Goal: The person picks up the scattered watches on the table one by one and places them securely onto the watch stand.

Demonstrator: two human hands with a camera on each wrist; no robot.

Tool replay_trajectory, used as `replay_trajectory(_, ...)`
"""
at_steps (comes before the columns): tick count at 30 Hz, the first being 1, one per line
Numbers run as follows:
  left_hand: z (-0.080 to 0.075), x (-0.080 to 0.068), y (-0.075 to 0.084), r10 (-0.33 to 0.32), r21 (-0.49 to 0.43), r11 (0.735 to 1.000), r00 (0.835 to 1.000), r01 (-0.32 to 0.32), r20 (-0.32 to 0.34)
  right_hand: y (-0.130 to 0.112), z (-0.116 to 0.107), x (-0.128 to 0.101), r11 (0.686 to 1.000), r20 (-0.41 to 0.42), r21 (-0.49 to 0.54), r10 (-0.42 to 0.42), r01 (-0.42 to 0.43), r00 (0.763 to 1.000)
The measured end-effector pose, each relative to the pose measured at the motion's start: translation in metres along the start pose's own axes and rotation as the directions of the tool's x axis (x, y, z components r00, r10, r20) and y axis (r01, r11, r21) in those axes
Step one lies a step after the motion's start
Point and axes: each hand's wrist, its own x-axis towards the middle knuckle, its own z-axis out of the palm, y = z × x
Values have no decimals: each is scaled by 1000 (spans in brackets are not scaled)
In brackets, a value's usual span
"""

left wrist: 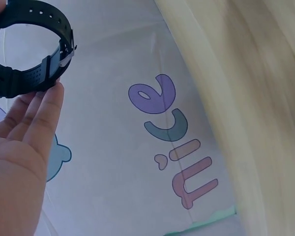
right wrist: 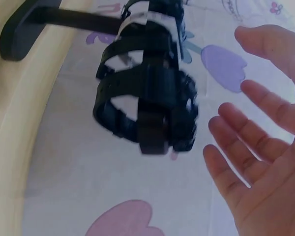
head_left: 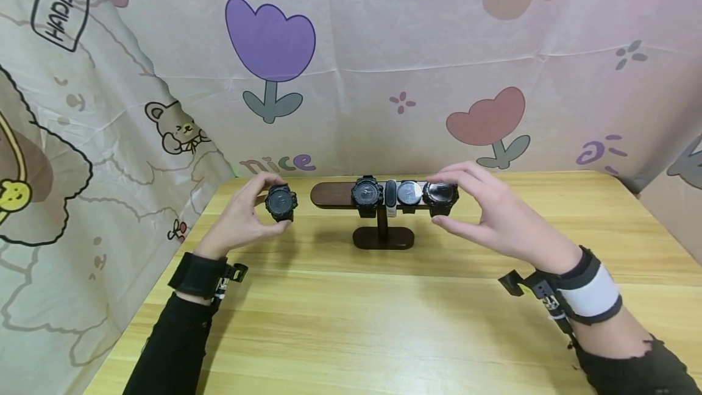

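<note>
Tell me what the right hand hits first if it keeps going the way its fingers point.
Probably the black watch at the stand's right end. The right hand is open, its fingers beside that watch with a gap showing; depth is hard to judge.

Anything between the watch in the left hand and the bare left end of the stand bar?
Nothing visible. The left hand holds the black watch just off the bar's left end, with open air between. That stretch of bar is bare; the four watches sit further right. The right hand is at the far right end, fingers spread.
</note>
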Motion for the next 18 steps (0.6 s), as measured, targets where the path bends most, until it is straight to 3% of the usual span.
replay_trajectory(10, 1, 9, 6, 23, -8, 1000, 1000, -23, 13, 17, -5, -6, 979, 45, -39, 200, -198, 979)
replay_trajectory(18, 4, 17, 6, 24, -24, 999, 999, -24, 24, 26, -4, -8, 968, 92, -56, 247, -243, 965)
